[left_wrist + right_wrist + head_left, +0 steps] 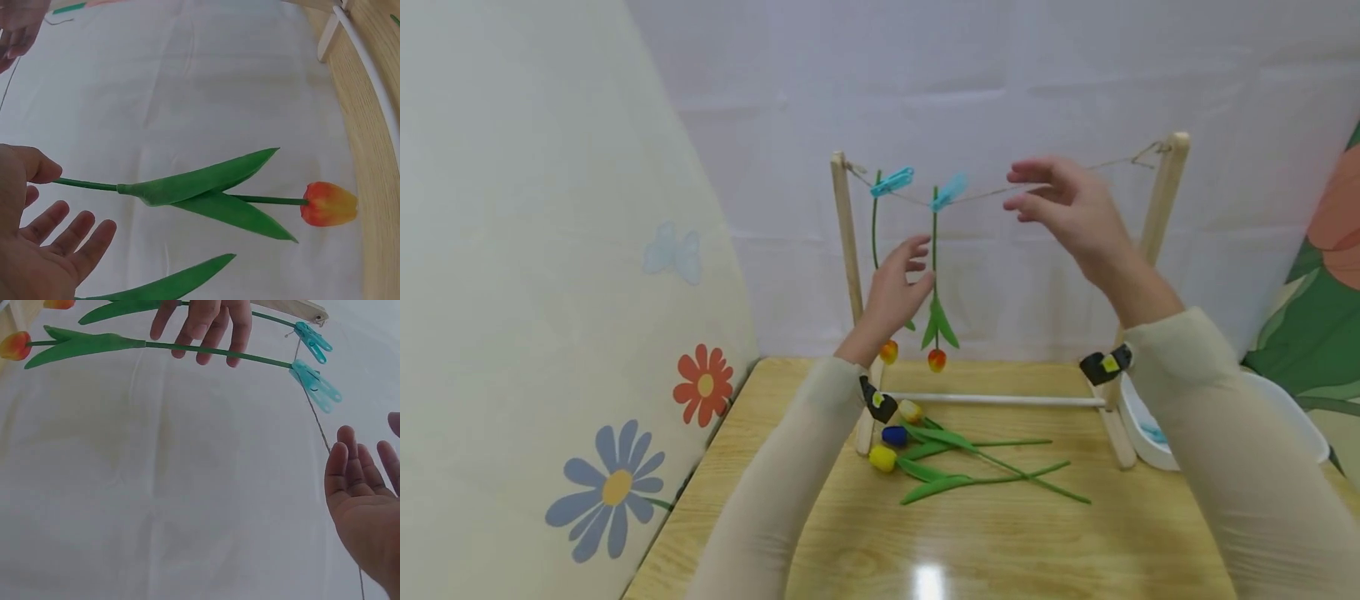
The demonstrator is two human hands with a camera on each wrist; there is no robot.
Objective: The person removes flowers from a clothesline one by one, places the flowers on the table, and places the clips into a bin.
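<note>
Two orange-red artificial tulips hang head down from a string (pixel 988 194). A blue clothespin (pixel 951 192) clips the stem of the right tulip (pixel 937 360), and another blue clothespin (pixel 892 182) clips the left tulip (pixel 889 352). My left hand (pixel 898 287) is beside the right tulip's stem, its fingers loosely bent and spread; whether the thumb touches the stem is unclear. It hides part of the left tulip's stem. Up at the string, to the right of both clothespins, my right hand (pixel 1078 208) holds nothing, its fingers extended and apart from the thumb.
Wooden posts (pixel 1167 187) carry the string, with a white bar (pixel 1000 401) low between them. On the table (pixel 1000 550) lie a yellow tulip (pixel 882 458), a blue tulip (pixel 895 436) and a cream tulip (pixel 911 411). At right stands a white basin (pixel 1296 421) with blue pieces inside.
</note>
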